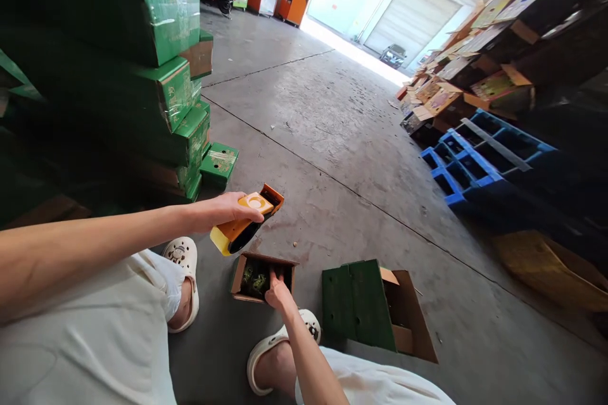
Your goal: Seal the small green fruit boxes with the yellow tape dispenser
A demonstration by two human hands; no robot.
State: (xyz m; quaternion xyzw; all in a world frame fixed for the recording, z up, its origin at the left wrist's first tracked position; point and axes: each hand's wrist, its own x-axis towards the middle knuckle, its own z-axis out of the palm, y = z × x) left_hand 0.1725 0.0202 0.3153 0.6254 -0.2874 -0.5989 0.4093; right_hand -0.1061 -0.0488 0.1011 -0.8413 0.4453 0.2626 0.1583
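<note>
My left hand (pixel 232 210) is closed around an orange-and-yellow box-like object (pixel 244 220) with a pale ring on its top and a dark side. I cannot make out its exact kind. It is tilted above the floor, just beyond a small open cardboard box (pixel 237 277). Inside the box lie dark green things (pixel 256 281), too unclear to name. My right hand (pixel 278 294) reaches over the near right side of this box. Its visible fingers stretch inward, slightly apart, with nothing seen between them; their tips are partly lost in shadow.
Green cartons (pixel 173 19) are stacked at left, with a low one (pixel 220 163) beside them. A green open carton (pixel 354 304) lies to my right. Blue pallets (pixel 468 161) and piled boxes (pixel 441 98) stand further right. My white clogs (pixel 183 256) flank the small box.
</note>
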